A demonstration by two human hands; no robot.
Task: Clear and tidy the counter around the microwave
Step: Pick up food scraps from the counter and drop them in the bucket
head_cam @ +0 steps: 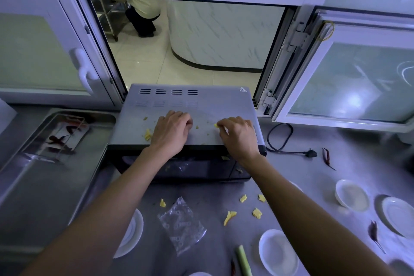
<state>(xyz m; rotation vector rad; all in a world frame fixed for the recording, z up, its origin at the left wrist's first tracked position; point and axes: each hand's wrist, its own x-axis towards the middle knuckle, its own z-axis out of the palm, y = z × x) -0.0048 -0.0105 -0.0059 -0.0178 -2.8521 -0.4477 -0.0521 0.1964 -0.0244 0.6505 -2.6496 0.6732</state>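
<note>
Steel counter [302,170] fills the lower half of the frame, and behind it an open serving window [190,38] shows a tiled floor and one person standing at the upper left of the opening. One microwave [186,105] stands at the centre of the frame, its grey top facing the camera.

Both hands lie on the microwave top. The left hand [170,130] rests there with its fingers curled under; I cannot tell if it holds something. The right hand [237,134] pinches one small yellow food scrap [216,125] between thumb and fingertips. One more yellow scrap [147,135] lies on the top just left of the left hand, with some small crumbs around.

On the counter in front of the microwave I count five yellow food pieces [229,217], one at lower centre-left and four at lower centre-right. One clear plastic bag [181,224] lies between them. Four white dishes are plainly seen: one [132,233] at lower left under the left forearm, one [277,251] at lower centre-right, two [351,195] at the right edge. One green stalk [243,260] is at the bottom edge. Two dark dried chillies [327,158] lie on the right side. One black power cord [280,139] with its plug lies right of the microwave. One steel tray [35,188] at the left holds a clear box [60,139] with some red chillies.
</note>
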